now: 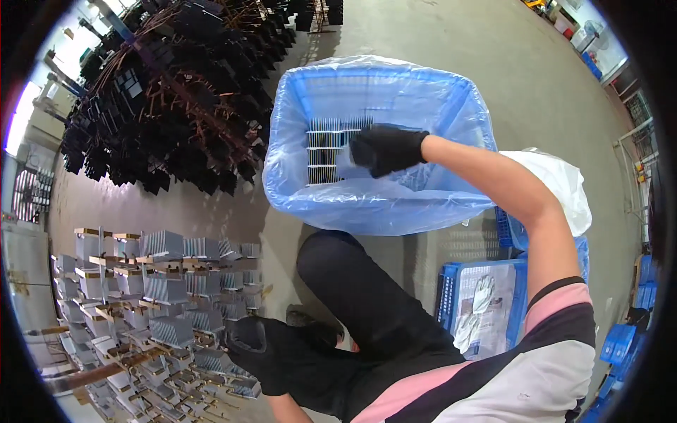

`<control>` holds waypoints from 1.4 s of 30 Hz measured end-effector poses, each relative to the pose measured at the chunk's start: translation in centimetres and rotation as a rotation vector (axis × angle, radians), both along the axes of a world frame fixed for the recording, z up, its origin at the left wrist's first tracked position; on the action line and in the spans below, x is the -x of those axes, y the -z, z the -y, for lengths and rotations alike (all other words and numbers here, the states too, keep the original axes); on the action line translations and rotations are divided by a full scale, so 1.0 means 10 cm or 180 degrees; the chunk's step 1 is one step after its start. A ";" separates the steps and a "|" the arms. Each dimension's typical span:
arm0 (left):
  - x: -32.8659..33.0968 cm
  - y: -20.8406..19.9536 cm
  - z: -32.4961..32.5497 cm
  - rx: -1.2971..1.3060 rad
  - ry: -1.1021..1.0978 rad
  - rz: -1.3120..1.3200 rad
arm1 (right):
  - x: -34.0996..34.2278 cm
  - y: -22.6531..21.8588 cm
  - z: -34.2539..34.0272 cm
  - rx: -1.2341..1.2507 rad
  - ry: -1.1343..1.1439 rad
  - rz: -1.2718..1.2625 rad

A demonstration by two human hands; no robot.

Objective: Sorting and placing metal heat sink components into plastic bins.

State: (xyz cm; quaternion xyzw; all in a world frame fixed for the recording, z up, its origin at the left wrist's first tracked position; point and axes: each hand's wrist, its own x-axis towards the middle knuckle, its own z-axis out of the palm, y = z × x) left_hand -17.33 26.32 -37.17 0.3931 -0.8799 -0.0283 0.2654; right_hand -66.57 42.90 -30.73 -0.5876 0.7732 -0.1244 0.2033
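My right hand [389, 151], in a black glove, reaches into a large blue bin [460, 106] lined with clear plastic. Its fingers are curled beside several finned metal heat sinks [324, 156], which stand in rows at the bin's left side. A blurred grey-blue patch shows at the fingertips; what they grip cannot be made out. My left hand [259, 347], also black-gloved, is low beside my leg, close to a rack of hanging grey finned heat sinks [171, 329]. Its fingers are bent, dark against dark, and whether they hold anything is unclear.
A second rack of black finned parts [190, 92] stands at the upper left. Right of my knees sits a blue crate [520, 282] with white gloves [482, 295] on top. A white plastic bag [557, 185] lies beside the bin. Blue containers [619, 344] line the far right.
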 end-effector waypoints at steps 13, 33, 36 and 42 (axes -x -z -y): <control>0.06 0.10 -0.03 0.0500 -0.0007 0.0520 | 0.08 0.74 0.18 -0.1654 -0.0341 0.0169; 0.06 0.14 -0.01 0.0257 -0.0212 0.0618 | -0.21 1.46 0.01 0.0088 -0.0524 -0.1195; 0.11 0.04 -0.04 0.0246 -0.0303 0.0570 | -0.27 1.37 0.03 0.0273 -0.0377 -0.0880; 0.14 -0.04 -0.12 0.0353 -0.0071 0.0300 | -0.15 1.68 -0.09 0.0852 -0.0527 -0.0774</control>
